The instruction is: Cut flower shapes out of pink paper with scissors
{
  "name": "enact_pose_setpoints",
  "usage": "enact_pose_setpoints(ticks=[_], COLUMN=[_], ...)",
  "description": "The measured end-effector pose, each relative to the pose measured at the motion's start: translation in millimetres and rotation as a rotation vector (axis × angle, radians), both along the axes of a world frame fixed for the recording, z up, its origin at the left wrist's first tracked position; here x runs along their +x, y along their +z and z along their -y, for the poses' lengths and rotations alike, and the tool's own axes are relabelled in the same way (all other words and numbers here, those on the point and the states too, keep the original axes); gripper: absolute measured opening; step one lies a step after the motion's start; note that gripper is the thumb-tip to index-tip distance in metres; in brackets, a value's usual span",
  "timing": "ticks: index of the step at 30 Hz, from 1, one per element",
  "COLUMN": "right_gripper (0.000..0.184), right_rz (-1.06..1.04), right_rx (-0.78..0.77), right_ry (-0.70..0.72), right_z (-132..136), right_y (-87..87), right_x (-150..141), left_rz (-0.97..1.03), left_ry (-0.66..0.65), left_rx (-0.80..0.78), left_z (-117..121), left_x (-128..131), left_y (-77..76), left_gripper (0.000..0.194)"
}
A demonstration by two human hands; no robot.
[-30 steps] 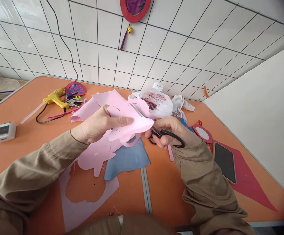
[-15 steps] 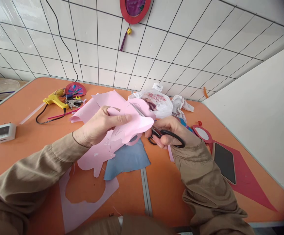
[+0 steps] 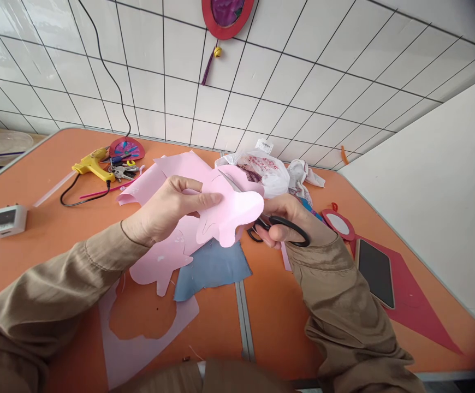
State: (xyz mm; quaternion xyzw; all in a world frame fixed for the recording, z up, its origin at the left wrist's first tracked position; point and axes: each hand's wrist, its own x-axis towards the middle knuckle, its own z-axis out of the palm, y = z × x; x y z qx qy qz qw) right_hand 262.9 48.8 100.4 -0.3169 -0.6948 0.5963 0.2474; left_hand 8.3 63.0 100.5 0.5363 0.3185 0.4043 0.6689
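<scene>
Pinched between thumb and fingers of my left hand [image 3: 176,204] is a pink sheet [image 3: 225,218] with wavy cut edges and drawn lines; whether it is felt or paper I cannot tell. My right hand [image 3: 284,215] is closed on black-handled scissors [image 3: 289,232]. Their blade tip shows above the sheet, while the pink piece hides the rest of the blades. Beneath my hands lie a cut pink shape [image 3: 159,267] and a blue-grey cloth piece [image 3: 213,270].
A yellow glue gun [image 3: 94,165], keys [image 3: 123,173] and a white charger block [image 3: 7,221] stand at the left. Behind my hands is a plastic bag [image 3: 270,172]. A phone [image 3: 375,273] rests on a red sheet [image 3: 417,305] at the right. A pink offcut [image 3: 151,355] lies near me.
The pink sheet has turned and shifted a little to the right in my left hand, showing more of its lobed edge. The right hand with the scissors has barely moved.
</scene>
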Motion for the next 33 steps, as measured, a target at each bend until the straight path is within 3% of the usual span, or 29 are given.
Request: enact_pose_setpoints(ticks=[13, 19, 24, 29, 33], right_gripper=[0.051, 0.055, 0.056, 0.055, 0.053], right_rz=[-0.092, 0.023, 0.057, 0.041, -0.031], right_rx=[0.01, -0.043, -0.067, -0.068, -0.024], right_ry=[0.013, -0.049, -0.021, 0.001, 0.019], right_z=[-5, 3, 5, 1, -1], right_y=[-10.2, 5.4, 15.6, 7.7, -3.6], right_x=[1, -1, -2, -1, -2], left_rz=[-0.028, 0.004, -0.029, -0.015, 0.012], left_ry=[0.021, 0.006, -0.018, 0.009, -0.015], left_rx=[-0.032, -0.041, -0.023, 0.023, 0.014], left_z=[3, 3, 2, 2, 0], left_x=[1, 3, 0, -4, -4], left_y=[1.3, 1.3, 2.3, 6.9, 3.8], left_gripper=[0.027, 0.026, 0.028, 0.037, 0.028])
